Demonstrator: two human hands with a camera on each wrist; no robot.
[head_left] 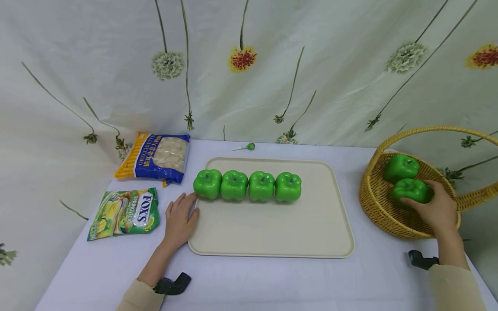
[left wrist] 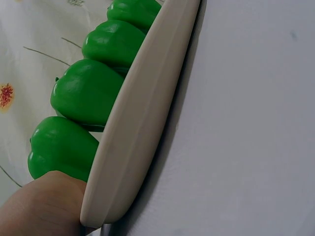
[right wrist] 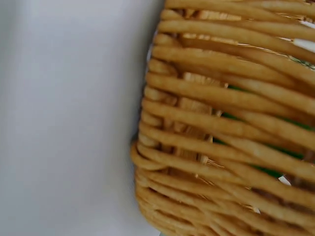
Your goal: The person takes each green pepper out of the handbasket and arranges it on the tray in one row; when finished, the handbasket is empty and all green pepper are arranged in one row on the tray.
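Observation:
My right hand (head_left: 440, 206) reaches into the wicker basket (head_left: 369, 190) and grips a green bell pepper (head_left: 410, 190), thumb on its near side. Another bell pepper (head_left: 400, 166) lies behind it in the basket. In the right wrist view the basket's woven wall (right wrist: 221, 128) hides that hand. On the left, my left hand (head_left: 181, 219) rests at the beige tray's (head_left: 272, 231) left edge, its thumb touching the rim. Several green bell peppers (head_left: 261, 186) stand in a row across the tray's far left half; the leftmost pepper (left wrist: 64, 147) is just beyond that hand.
An orecchiette pasta bag (head_left: 163, 155) and a green Fox's candy bag (head_left: 126, 212) lie left of the tray. Behind the tray is a small lollipop (head_left: 249, 147). The basket's tall handle (head_left: 439, 129) arches above its opening. A floral cloth (head_left: 342, 95) hangs behind the table.

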